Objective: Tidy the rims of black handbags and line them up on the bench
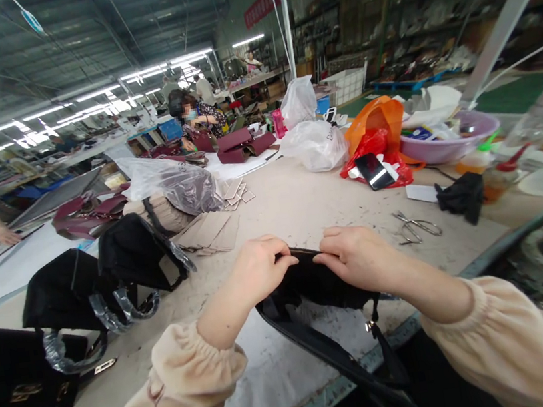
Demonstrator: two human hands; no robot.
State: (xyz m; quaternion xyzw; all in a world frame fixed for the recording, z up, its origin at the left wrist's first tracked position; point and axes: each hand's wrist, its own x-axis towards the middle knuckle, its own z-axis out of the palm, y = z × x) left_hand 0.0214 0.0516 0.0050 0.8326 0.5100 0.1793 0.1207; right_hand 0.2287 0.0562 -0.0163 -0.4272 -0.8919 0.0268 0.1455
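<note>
Both of my hands grip the far rim of a black bag (322, 344) at the front edge of the table. My left hand (260, 269) pinches the rim on its left side, thumb inside and fingers curled over. A short way to the right, my right hand (357, 259) pinches the same rim in a like way. The bag's mouth gapes toward me, and a strap with a small metal fitting hangs on its right. Its lower part is dark and hard to make out.
Several black handbags (63, 286) with plastic-wrapped handles stand at left. Scissors (418, 223), a black glove (461, 197), a phone (374, 171) and a purple basin (455, 140) lie at right. Flat beige pieces (212, 232) lie ahead. A masked co-worker (199, 119) sits beyond; another person's hand (2, 231) shows far left.
</note>
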